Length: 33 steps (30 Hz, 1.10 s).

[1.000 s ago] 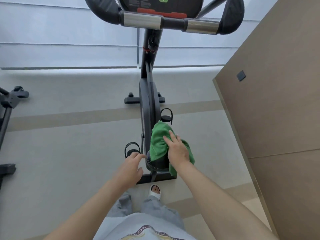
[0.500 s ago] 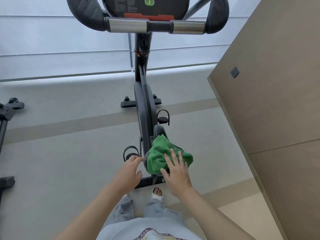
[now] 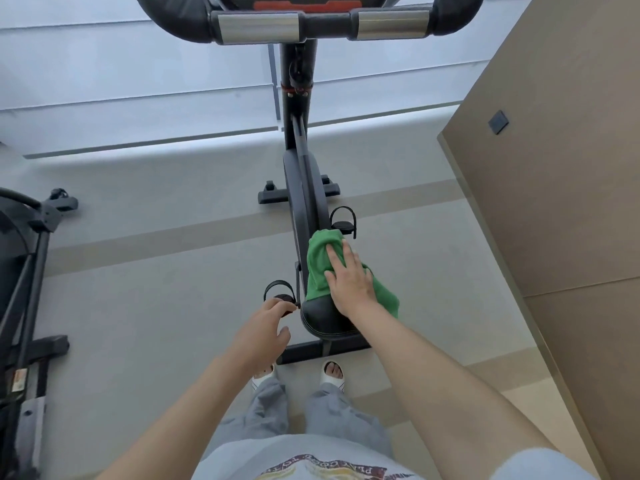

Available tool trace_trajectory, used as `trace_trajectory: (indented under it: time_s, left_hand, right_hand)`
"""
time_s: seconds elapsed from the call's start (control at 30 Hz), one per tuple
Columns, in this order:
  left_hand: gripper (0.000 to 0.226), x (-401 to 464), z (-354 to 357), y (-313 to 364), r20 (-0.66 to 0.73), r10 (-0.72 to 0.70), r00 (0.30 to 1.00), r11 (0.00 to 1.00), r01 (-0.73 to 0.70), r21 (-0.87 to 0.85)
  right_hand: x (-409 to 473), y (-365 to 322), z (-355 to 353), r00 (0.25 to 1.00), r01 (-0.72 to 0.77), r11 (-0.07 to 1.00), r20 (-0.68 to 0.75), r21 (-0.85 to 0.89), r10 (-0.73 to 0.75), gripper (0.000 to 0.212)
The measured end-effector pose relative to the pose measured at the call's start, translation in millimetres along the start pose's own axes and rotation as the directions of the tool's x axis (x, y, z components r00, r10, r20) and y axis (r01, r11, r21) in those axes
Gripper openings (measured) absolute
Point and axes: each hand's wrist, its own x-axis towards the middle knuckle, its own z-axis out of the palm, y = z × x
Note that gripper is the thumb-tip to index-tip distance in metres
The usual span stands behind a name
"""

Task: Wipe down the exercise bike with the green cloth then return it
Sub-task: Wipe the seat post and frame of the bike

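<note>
The person stands just behind the exercise bike, looking down on it. The green cloth lies over the front part of the black saddle and hangs a little down on the right side of it. The right hand rests flat on top of the cloth, the fingers straight and a little spread, pressing the cloth on the saddle and not curled around it. The left hand is in the air just left of the saddle, near the left pedal; its fingers are loosely bent and hold nothing, and I cannot tell if it touches the bike. The right pedal is just beyond the far edge of the cloth. Far at the top is the handlebar with two silver sections and black padded ends. Two feet in white slippers stand near the rear base bar of the bike. At the left there is another black machine on the grey floor, and at the right a beige wall panel.
</note>
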Motion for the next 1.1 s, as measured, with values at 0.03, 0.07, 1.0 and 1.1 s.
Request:
trace_trajectory:
  time_s: [0.03, 0.07, 1.0, 1.1]
  left_hand:
    - [0.043, 0, -1, 2, 0.003, -0.004, 1.0, 1.0, 0.004, 0.012]
    - [0.043, 0, -1, 3, 0.003, -0.008, 1.0, 1.0, 0.007, 0.022]
    - [0.07, 11, 16, 3, 0.214, 0.066, 0.975, 0.989, -0.092, 0.114]
    - [0.073, 10, 16, 2, 0.222, 0.056, 0.973, 0.988, -0.086, 0.126]
  right_hand:
    - [6, -1, -1, 1.0, 0.001, 1.0, 0.007, 0.023, -0.001, 0.063]
    - [9, -2, -2, 1.0, 0.003, 0.999, 0.012, 0.039, -0.003, 0.064]
    - [2, 19, 5, 0.998, -0.028, 0.999, -0.05, 0.026, 0.029, 0.056]
    - [5, 22, 5, 0.999, -0.011, 0.995, -0.048, 0.101, 0.016, 0.056]
